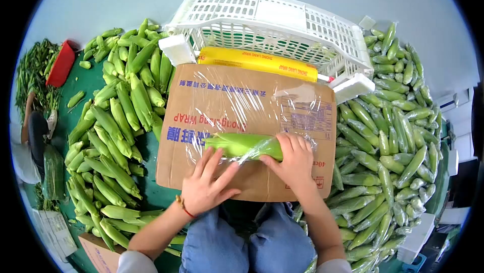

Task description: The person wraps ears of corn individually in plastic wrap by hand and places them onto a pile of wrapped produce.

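Observation:
A green ear of corn in its husk lies crosswise on a brown cardboard box in front of me. Clear plastic wrap spreads over the cardboard beyond the corn, and a strip of it crosses the husk. My right hand is closed around the corn's right end, with film bunched at its fingers. My left hand has its fingers spread, the fingertips touching the film and the near side of the corn toward its left end.
A white plastic crate stands behind the box, with a yellow wrap roll before it. Unwrapped corn is piled left, film-wrapped corn right. At far left are a red basket and a winter melon.

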### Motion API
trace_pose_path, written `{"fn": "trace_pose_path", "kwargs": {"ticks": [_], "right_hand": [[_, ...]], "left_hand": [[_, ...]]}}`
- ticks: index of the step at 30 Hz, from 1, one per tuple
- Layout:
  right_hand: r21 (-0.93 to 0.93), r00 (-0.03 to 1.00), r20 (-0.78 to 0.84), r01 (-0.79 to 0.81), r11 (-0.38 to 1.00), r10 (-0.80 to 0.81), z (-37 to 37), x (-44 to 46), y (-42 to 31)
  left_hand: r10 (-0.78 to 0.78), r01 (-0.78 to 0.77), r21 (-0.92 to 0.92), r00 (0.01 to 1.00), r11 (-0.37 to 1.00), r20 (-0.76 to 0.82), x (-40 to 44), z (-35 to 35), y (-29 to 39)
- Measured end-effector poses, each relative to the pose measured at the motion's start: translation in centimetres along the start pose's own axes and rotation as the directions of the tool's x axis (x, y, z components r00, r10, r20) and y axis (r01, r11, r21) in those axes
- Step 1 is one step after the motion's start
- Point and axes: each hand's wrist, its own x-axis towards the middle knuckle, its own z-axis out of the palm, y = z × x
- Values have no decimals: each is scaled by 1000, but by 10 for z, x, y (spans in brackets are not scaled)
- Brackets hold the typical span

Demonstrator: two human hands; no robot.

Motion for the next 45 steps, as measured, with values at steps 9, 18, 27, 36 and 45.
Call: {"fn": "trace_pose_path", "kwargs": {"ticks": [9, 18, 27, 36, 45], "right_hand": [[43, 987, -93, 132, 990, -127, 12, 24, 17], [10, 833, 546, -119, 993, 94, -29, -2, -14], [88, 943, 127, 298, 951, -307, -31, 27, -18], [180, 839, 471, 211, 961, -273, -19, 19, -18], [-23, 891, 200, 420, 907, -408, 24, 101, 12]], "left_hand": [[-55, 67, -341, 998, 938, 44, 132, 5, -101], [175, -70, -285, 916, 956, 361, 45, 2, 4], [-66, 63, 64, 996, 996, 54, 119, 51, -45], [74, -40, -207, 984, 978, 162, 45, 4, 2], [64, -24, -85, 853, 996, 517, 186, 84, -101]]}}
